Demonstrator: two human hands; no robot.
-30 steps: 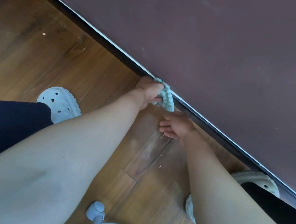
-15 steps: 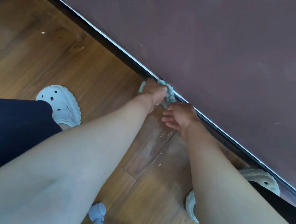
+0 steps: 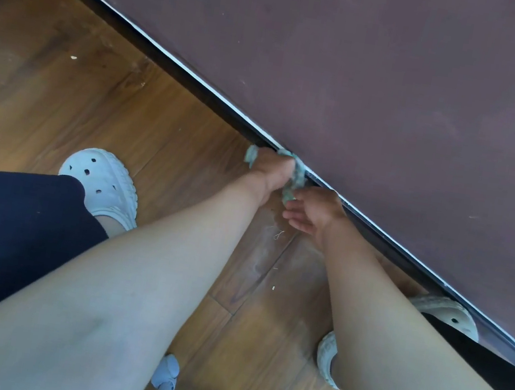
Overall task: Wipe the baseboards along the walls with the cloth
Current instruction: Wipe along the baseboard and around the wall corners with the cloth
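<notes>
Left hand (image 3: 271, 171): our fingers clench cloth (image 3: 297, 177) on baseboard (image 3: 195, 87).
Right hand (image 3: 312, 212): fingers slack, beside it.
Around: white clog (image 3: 106, 184) at 9 o'clock.

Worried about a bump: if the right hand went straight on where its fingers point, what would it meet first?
Probably the hanging end of the cloth, which the left hand grips at the baseboard; depth unclear.

A: finishes?
B: cloth (image 3: 297, 177) in my hand: nubby terry, matt. floor (image 3: 61, 103): wood-grain planks, low sheen, dusty smears. baseboard (image 3: 198, 89): dark, smooth, pale glossy top edge. wall (image 3: 399, 99): matt paint. clogs (image 3: 106, 181): matt moulded plastic.
</notes>
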